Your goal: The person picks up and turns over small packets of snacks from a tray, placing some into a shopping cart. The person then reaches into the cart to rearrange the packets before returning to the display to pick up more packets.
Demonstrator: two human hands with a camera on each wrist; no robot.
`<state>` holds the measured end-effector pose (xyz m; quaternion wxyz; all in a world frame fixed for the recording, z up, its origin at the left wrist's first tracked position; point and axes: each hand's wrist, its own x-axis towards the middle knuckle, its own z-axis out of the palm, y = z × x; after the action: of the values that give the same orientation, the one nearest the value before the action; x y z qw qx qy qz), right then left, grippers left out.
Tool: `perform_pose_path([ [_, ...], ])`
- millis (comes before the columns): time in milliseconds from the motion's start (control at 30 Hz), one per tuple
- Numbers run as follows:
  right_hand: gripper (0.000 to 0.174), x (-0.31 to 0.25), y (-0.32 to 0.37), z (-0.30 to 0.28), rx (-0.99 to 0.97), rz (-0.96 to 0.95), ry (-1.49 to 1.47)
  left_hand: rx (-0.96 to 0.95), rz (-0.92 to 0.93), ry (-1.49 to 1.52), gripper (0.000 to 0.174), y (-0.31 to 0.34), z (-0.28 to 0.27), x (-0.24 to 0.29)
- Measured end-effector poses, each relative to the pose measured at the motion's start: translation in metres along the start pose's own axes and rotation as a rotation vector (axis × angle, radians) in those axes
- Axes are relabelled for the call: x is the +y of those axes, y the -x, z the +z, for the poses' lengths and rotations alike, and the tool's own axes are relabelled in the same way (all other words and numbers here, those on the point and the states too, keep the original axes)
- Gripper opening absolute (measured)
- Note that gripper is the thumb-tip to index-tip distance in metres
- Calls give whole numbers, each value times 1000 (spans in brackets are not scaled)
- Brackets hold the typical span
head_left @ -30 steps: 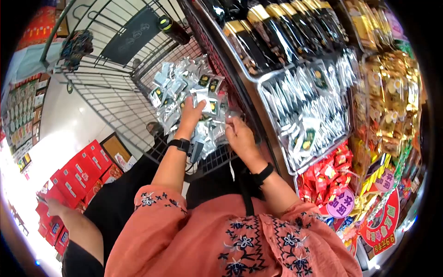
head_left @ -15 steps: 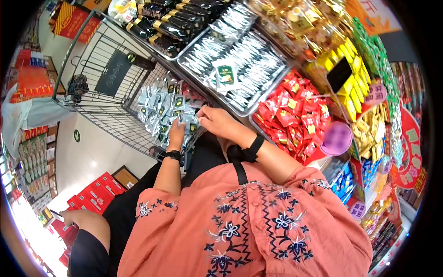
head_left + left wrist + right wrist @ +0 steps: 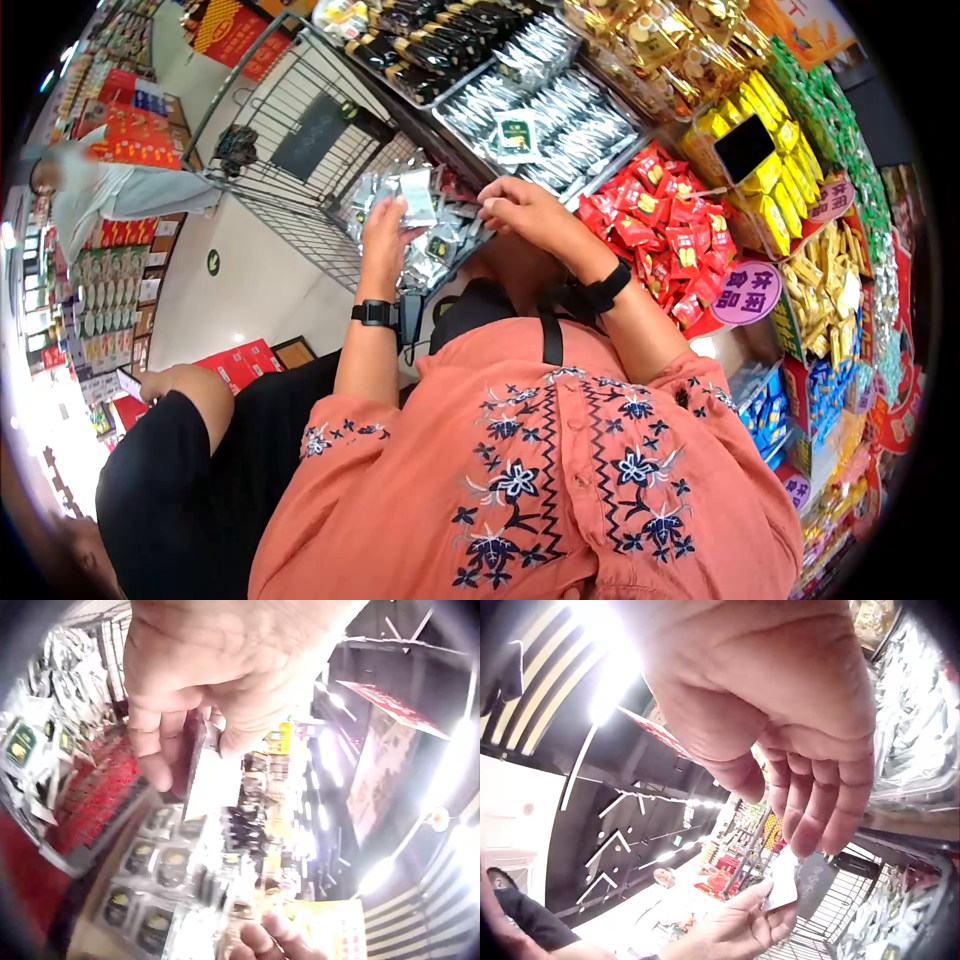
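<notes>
My left hand (image 3: 385, 240) pinches a small silver-white packet (image 3: 418, 198) over the pile of silver packets (image 3: 440, 250) in the shopping cart (image 3: 260, 215). In the left wrist view, the thumb and fingers of that hand (image 3: 232, 682) hold the packet (image 3: 214, 784) by one end. My right hand (image 3: 530, 215) hovers to the right of it, near the tray's edge, fingers loosely bent and holding nothing visible. The right wrist view shows this hand (image 3: 780, 727) above the pale packet (image 3: 784, 879), which the left hand (image 3: 742, 926) grips. Whether its fingertips touch the packet, I cannot tell.
Beside the cart stands a tray of silver packets (image 3: 580, 125), with black-and-gold packs (image 3: 450, 45) behind. Red packets (image 3: 665, 225) and yellow packs (image 3: 790, 190) lie to the right. A person's bent knee (image 3: 205, 400) is at the left; another person (image 3: 110, 195) stands farther off.
The head view has shifted. My left hand has raised a packet above the pile, where earlier it was down among the packets. My right hand has drawn a little away from the left.
</notes>
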<state>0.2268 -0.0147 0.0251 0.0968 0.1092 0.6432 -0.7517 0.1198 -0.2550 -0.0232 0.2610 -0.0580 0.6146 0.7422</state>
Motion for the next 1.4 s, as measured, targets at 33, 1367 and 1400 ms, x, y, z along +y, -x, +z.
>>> perform_pose_path([
  [33, 26, -7, 0, 2, -1, -14, -21, -48, 35, 16, 30, 6, 7, 12],
  [1367, 31, -26, 12, -70, -21, 68, -230, -606, -191, -481, 29, -28, 126, 72],
  [1400, 29, -20, 11, -71, 9, 96, -261, -568, -207, -425, 29, -29, 126, 72],
])
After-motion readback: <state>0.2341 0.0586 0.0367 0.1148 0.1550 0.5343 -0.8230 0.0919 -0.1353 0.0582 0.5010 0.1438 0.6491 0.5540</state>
